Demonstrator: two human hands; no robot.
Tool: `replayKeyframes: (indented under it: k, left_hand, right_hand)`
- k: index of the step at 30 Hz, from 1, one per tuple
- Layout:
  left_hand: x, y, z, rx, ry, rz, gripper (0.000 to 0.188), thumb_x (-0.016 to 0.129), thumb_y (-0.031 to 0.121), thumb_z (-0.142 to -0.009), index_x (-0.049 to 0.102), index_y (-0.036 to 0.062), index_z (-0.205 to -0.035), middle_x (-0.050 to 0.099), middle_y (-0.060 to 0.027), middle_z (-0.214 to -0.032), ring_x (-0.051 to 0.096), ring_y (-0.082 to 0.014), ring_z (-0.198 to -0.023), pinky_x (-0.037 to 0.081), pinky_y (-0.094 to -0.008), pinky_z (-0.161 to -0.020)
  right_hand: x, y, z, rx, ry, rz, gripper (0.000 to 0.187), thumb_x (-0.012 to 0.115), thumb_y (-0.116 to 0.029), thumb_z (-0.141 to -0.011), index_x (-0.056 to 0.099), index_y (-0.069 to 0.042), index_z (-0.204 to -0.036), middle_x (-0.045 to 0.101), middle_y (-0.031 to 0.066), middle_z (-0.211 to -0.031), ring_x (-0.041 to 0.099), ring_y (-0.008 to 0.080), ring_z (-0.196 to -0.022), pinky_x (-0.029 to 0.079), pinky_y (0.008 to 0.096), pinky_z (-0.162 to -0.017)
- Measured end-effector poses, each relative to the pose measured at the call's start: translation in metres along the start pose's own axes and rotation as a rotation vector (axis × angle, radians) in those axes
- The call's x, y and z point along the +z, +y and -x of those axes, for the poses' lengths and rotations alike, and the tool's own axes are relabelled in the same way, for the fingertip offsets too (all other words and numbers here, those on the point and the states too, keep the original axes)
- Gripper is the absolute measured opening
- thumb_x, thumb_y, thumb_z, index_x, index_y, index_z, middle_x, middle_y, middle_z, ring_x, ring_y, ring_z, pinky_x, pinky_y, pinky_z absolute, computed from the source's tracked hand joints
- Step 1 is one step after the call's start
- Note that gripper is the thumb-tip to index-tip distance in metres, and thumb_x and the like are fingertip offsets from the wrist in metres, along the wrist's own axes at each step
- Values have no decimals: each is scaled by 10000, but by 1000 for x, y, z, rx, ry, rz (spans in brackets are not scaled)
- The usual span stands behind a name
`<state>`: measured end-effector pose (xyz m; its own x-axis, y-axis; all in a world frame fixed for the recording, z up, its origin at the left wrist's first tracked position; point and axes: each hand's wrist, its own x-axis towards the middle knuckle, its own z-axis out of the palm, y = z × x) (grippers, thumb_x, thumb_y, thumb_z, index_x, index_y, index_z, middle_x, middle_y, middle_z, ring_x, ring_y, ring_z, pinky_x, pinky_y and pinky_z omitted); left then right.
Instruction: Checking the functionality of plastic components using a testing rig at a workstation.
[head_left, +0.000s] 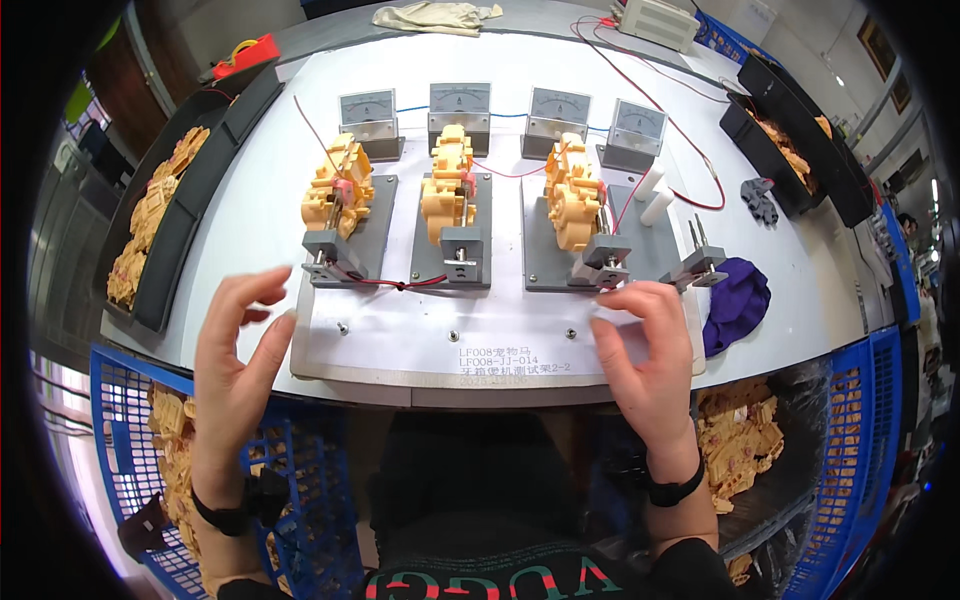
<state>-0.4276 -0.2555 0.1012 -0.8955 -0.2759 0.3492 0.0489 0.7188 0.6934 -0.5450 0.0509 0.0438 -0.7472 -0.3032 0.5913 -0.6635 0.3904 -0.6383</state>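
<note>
Three yellow-orange plastic gearbox assemblies sit in a row on grey fixtures: a left one (340, 190), a middle one (450, 185) and a right one (573, 195). Each has a grey clamp block with metal pins at its near end. My left hand (240, 345) hovers left of the row, thumb and fingers apart, holding nothing. Close to the clamp block (603, 258) of the right gearbox is my right hand (645, 350); its fingers are curled, with a gap between thumb and forefinger and nothing visible between them. Whether its fingertips touch the block, I cannot tell.
Several analog meters (460, 103) stand behind the gearboxes. At the right, another fixture has white posts (657, 207) and a pin block (697, 265), beside a purple cloth (737, 305). Black bins (215, 170) and blue crates (850, 470) of yellow-orange parts flank the table. Red wires (690, 150) cross it.
</note>
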Motion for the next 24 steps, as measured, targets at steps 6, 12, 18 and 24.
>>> replayKeyframes:
  k: [6,12,18,24]
  left_hand:
    - [20,-57,7,-36,35,-30,332,592,114,-861,565,50,-1186,490,-104,-1255,469,-209,-1161,379,-314,-940]
    - [29,-69,6,-25,-75,83,373,598,147,-868,539,52,-1224,438,-125,-1322,428,-237,-1220,359,-337,-975]
    - [33,-72,11,-65,-38,219,316,604,134,-861,576,84,-1172,394,-133,-1347,397,-257,-1258,327,-362,-1025]
    - [34,-77,11,-61,-68,213,201,608,115,-859,632,77,-1054,391,-140,-1339,385,-286,-1269,295,-373,-1064]
  right_hand:
    - [14,-2,-2,-74,-91,234,138,732,-97,-751,634,-51,-836,577,60,-874,550,248,-843,423,352,-766]
    - [14,-3,0,-79,-103,261,146,758,-81,-709,625,-60,-765,571,49,-798,547,243,-787,421,357,-719]
    - [12,-3,-1,-50,-186,205,129,732,-20,-718,632,-37,-797,563,63,-807,535,234,-782,447,321,-676]
    - [16,-16,-5,-134,-134,297,161,760,-73,-693,643,-83,-804,570,38,-805,543,237,-800,408,358,-745]
